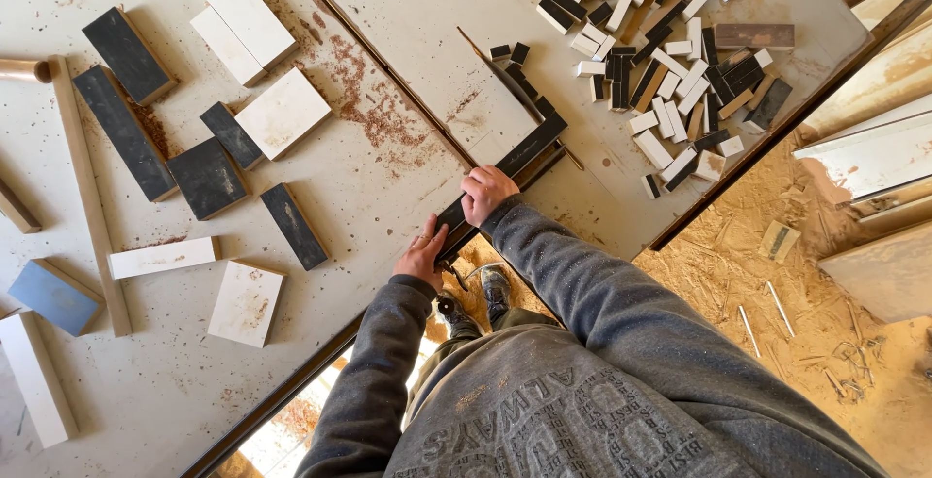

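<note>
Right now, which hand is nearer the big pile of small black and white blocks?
Right. The right hand rests on the black strip, below-left of the pile. The left hand sits lower, farther away.

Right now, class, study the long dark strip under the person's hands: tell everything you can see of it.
The long dark strip is a narrow black-faced length, seemingly laminated board with a paler wood edge. It lies flat and diagonal on the pale worktable, at the edge nearest the person. The right hand grips its middle; the left hand presses its lower end. Its upper end nears small black blocks.
</note>
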